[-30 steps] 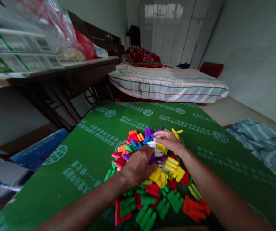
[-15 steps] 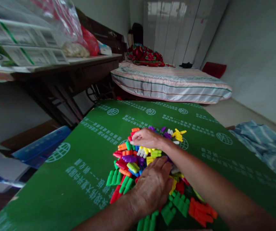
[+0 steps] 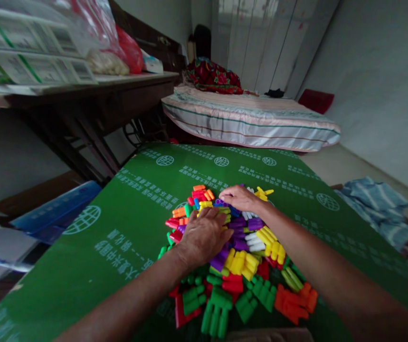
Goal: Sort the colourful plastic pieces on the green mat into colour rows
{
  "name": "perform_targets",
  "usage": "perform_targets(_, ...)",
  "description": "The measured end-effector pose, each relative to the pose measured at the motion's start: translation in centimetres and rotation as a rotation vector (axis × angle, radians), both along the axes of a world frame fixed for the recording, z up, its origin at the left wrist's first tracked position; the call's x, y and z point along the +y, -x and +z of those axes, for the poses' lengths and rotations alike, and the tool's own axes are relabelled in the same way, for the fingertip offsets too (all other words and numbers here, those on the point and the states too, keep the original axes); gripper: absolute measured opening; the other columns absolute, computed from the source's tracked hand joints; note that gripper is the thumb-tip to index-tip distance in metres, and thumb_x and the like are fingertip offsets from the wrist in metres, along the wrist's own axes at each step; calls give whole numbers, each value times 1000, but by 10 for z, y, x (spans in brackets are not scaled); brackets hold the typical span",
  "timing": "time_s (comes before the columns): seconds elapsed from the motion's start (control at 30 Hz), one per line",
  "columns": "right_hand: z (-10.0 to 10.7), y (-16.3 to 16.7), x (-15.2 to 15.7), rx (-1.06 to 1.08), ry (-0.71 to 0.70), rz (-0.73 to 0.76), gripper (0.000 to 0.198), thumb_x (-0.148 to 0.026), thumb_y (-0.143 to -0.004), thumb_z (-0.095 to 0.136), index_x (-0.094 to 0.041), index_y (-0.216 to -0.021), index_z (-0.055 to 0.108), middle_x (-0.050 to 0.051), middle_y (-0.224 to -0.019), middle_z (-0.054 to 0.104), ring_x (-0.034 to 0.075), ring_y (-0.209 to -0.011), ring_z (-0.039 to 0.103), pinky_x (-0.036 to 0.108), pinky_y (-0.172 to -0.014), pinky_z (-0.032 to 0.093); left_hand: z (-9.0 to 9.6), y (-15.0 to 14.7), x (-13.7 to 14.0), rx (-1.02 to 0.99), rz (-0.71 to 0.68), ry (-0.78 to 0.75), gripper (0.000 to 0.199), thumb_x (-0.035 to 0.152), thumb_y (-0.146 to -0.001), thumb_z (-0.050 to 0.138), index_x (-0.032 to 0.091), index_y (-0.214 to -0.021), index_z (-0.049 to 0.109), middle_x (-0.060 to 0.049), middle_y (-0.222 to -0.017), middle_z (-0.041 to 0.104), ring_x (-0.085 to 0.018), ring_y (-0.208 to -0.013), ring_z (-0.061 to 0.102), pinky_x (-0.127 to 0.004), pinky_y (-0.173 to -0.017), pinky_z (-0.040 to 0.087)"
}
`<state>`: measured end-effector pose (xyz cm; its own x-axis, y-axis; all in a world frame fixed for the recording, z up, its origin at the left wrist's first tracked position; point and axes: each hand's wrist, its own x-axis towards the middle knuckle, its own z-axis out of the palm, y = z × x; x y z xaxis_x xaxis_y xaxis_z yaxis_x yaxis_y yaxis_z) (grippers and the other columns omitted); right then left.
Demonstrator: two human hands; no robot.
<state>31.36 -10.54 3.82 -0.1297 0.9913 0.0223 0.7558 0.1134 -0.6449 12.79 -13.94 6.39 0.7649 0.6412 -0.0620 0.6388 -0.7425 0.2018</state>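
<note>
A pile of coloured plastic building blocks, shaped like joined finger-like tubes, lies on a green board. My left hand (image 3: pixel 204 235) rests palm down on its left part, fingers spread and thumb apart, over blocks it partly hides. My right hand (image 3: pixel 241 197) is at the far side of the pile, fingers bent together, its fingertips by a purple block (image 3: pixel 221 203); what they hold, if anything, is hidden. Yellow blocks (image 3: pixel 241 261) and white blocks (image 3: pixel 255 241) lie between my forearms. Nearer me are green blocks (image 3: pixel 218 308) and orange blocks (image 3: pixel 292 304).
The green printed board (image 3: pixel 118 213) stretches around the pile. Brown cardboard (image 3: pixel 268 335) shows at the near edge. At left stands a table (image 3: pixel 128 83) with boxes and bags; beyond is a bed (image 3: pixel 253 116). A blue striped cloth (image 3: pixel 374 209) lies at right.
My left hand has moved forward and left over the pile, uncovering yellow and purple blocks. The right hand has shifted right, away from the red and orange blocks at the far left.
</note>
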Motion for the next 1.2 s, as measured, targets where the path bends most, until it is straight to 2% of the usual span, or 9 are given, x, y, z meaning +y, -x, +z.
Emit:
perform_targets(0.2, 4, 0, -38, 210, 61, -61, 21, -27, -82, 55, -15, -87, 71, -3, -65, 61, 11, -60, 51, 22, -58, 37, 1, 5, 10, 38, 65, -62, 40, 41, -88, 46, 22, -123, 54, -13, -130, 57, -33, -126, 47, -64, -104, 36)
perform_targets(0.33, 6, 12, -64, 254, 78, -12, 20, -25, -80, 57, -16, -91, 72, 0, -72, 68, 13, -64, 58, 24, -61, 43, 0, 10, 18, 40, 83, -73, 44, 37, -84, 48, 22, -125, 53, -13, -128, 58, -31, -123, 51, -53, -100, 45)
perform_targets(0.43, 13, 12, -92, 298, 51, 18, 23, -28, -80, 58, -18, -94, 73, 3, -86, 73, 16, -77, 66, 27, -70, 50, 1, 17, 23, 37, 99, -100, 41, 36, -83, 48, 23, -121, 56, -12, -127, 59, -29, -122, 51, -49, -100, 46)
perform_targets(0.57, 16, -18, -142, 275, -68, -221, 29, -36, -79, 59, -20, -101, 72, 6, -105, 73, 22, -95, 67, 34, -84, 52, 5, 30, 23, 35, 131, -121, 45, 39, -85, 45, 17, -123, 54, -15, -133, 55, -30, -127, 48, -48, -104, 43)
perform_targets(0.7, -5, -55, -204, 102, -138, -564, 41, -45, -75, 65, -25, -110, 70, 7, -116, 70, 27, -106, 64, 42, -92, 51, 4, 47, 10, -30, 96, -143, 49, 42, -88, 43, 14, -128, 50, -17, -143, 46, -31, -135, 40, -51, -111, 36)
perform_targets(0.77, -23, -62, -233, 51, -103, -627, 49, -47, -73, 66, -26, -117, 67, 8, -119, 68, 28, -109, 64, 44, -96, 50, -2, 58, -2, -103, 21, -169, 50, 46, -89, 42, 14, -126, 52, -16, -144, 46, -30, -137, 38, -50, -113, 35)
perform_targets(0.87, -49, -55, -263, 15, -99, -608, 65, -47, -70, 69, -28, -131, 58, 9, -136, 57, 30, -124, 54, 46, -104, 45, -16, 77, -25, -206, -93, -228, 55, 55, -89, 43, 19, -130, 51, -13, -147, 43, -29, -140, 34, -51, -114, 34)
perform_targets(1.0, -68, -30, -267, 43, -144, -523, 79, -44, -67, 74, -30, -141, 47, 9, -150, 41, 31, -137, 39, 49, -110, 38, -35, 98, -53, -210, -205, -270, 71, 62, -82, 51, 26, -142, 38, -12, -152, 34, -34, -142, 29, -58, -110, 37)
perform_targets(1.2, -65, -2, -220, 176, -266, -478, 69, -41, -75, 68, -28, -140, 46, 9, -146, 45, 28, -136, 42, 45, -112, 37, -52, 105, -71, -166, -168, -278, 85, 63, -79, 54, 25, -148, 22, -15, -155, 26, -35, -142, 27, -60, -108, 38)
